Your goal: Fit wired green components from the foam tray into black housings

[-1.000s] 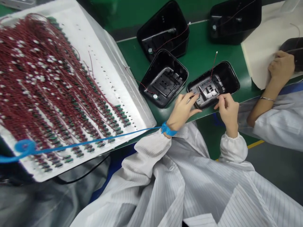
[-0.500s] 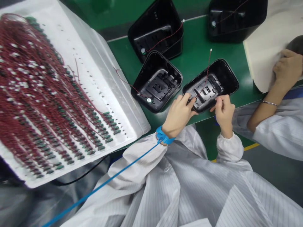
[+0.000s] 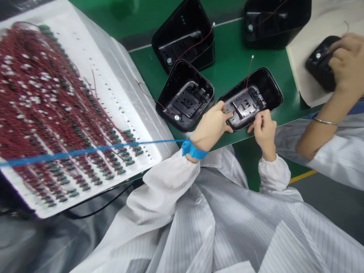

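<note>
A black plastic housing (image 3: 273,93), open side up, lies at the bench's near edge between my hands. My left hand (image 3: 211,125) grips its left corner, with the index finger reaching inside and the thumb low on the outer wall. At that fingertip sits a small round part, mostly covered, from which a twisted red wire (image 3: 248,77) runs over the far rim to a white plug. My right hand (image 3: 265,131) is closed at the near right rim of the same housing, fingers curled and touching it. A blue wrist strap (image 3: 196,151) circles my left wrist.
Left stands a white foam tray (image 3: 93,49) full of red-wired parts. Other black housings (image 3: 182,89) with wired round discs stand on the green bench (image 3: 230,51). At right, a co-worker's hand (image 3: 348,60) holds a black housing (image 3: 321,68) over pale sheeting.
The view has shifted slightly. My hands stay at the same housing, the left finger at its corner. The blue cord has swung up across the tray. The co-worker's housing has come further into view.
</note>
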{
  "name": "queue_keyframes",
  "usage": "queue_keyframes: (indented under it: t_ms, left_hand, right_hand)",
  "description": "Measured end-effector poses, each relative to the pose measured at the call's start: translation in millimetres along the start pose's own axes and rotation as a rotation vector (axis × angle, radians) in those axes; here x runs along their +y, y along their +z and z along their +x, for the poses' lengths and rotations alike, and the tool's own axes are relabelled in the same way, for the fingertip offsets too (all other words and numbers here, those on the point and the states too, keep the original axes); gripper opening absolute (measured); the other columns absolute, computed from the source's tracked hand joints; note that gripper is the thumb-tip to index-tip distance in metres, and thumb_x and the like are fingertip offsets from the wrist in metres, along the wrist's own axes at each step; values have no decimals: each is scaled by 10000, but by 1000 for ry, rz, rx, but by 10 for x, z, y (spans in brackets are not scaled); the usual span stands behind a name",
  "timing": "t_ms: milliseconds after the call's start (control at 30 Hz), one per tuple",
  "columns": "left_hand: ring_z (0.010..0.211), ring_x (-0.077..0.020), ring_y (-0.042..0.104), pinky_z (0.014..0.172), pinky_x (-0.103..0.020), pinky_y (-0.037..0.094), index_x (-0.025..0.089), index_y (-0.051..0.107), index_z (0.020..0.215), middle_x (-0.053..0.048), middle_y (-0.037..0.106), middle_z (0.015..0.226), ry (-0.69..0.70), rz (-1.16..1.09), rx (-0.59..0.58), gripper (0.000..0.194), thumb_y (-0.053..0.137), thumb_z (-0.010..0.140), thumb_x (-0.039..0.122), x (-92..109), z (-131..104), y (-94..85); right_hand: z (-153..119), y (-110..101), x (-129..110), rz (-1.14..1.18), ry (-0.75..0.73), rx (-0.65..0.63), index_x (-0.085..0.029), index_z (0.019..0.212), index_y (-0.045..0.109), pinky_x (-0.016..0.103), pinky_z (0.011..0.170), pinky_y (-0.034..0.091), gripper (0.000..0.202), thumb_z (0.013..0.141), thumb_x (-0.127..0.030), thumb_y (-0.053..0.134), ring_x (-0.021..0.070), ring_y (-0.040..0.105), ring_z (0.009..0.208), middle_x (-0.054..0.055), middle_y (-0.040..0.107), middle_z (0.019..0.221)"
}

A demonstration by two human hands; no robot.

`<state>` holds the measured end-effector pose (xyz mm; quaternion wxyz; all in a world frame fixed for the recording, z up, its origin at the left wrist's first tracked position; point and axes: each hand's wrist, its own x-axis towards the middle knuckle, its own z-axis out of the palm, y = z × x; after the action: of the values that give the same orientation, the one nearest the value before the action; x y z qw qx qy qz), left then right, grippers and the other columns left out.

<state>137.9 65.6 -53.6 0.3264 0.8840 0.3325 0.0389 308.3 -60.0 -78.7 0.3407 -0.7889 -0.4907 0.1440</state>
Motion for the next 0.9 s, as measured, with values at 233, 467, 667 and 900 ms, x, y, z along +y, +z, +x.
queue_keyframes:
  t_ms: [233, 467, 667, 900]
  left_hand:
    - [1002, -202, 637, 914, -303, 559, 179, 743, 1148, -42, 618, 1165, -6, 42, 22, 310, 761, 873, 320, 12, -20, 11]
    - [1264, -319, 573, 1089, -478, 492, 153, 571, 1445, -179, 578, 1429, 49, 148, 157, 545, 713, 925, 236, 37, -279, 275]
    - [1311, -281, 568, 1169, -443, 454, 156, 511, 1465, -170, 562, 1463, 61, 27, 241, 554, 686, 941, 194, -3, -312, 392]
    - [1169, -324, 623, 1004, -449, 516, 132, 595, 1334, -188, 584, 1370, 55, 203, 139, 473, 757, 908, 256, 180, -279, 168]
  right_hand:
    - [28, 8, 16, 39, -3, -23, -259, 959, 539, 314, 620, 497, 463, 1070, -583, 228, 175, 625, 489, -21, 610, 532]
    - [36, 17, 36, 57, -20, -9, -261, 958, 525, 322, 637, 504, 425, 1072, -557, 241, 184, 621, 479, -27, 601, 528]
    - [30, 32, 23, 54, -39, 39, -263, 934, 506, 317, 609, 484, 368, 1056, -521, 274, 200, 628, 482, -24, 598, 516]
    - [34, 43, 27, 49, -22, 57, -269, 919, 495, 314, 574, 461, 370, 1048, -529, 267, 203, 618, 466, -29, 571, 499]
